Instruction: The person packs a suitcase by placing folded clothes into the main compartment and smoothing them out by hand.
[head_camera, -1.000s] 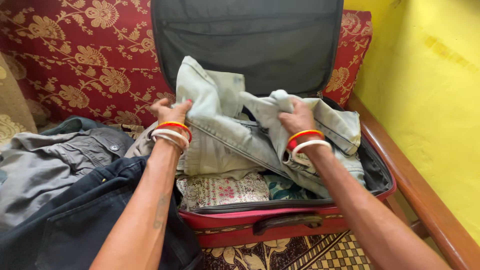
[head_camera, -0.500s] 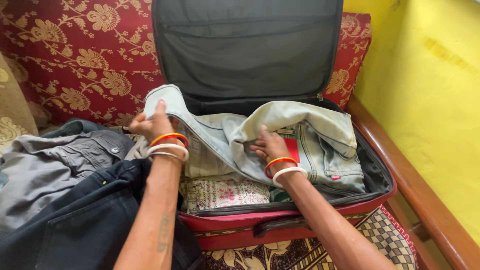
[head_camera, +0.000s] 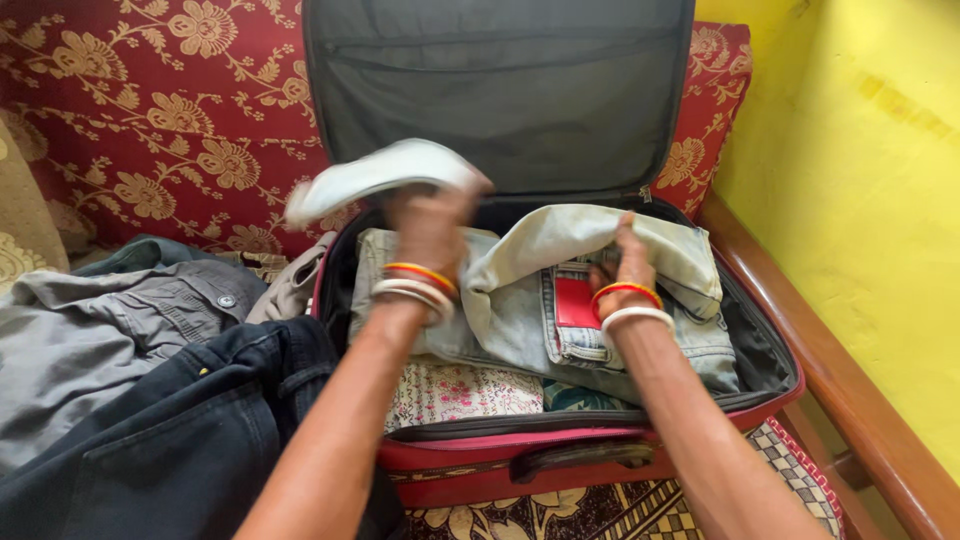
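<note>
jeans (head_camera: 520, 300) crosswise in suitcase (head_camera: 600, 452)

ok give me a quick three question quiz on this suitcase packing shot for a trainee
1. True or false: the lid of the red suitcase stands open against the sofa back.
2. Which hand lifts a loose end of the pale jeans above the case?
A. left hand
B. right hand
C. neither
3. Fill in: beside the suitcase, on the person's left, lie dark jeans and a ____ garment.

Key
1. True; the grey lining of the lid faces the camera.
2. A; it grips the blurred denim end, while the right hand presses on the folded part inside the case.
3. grey
</note>
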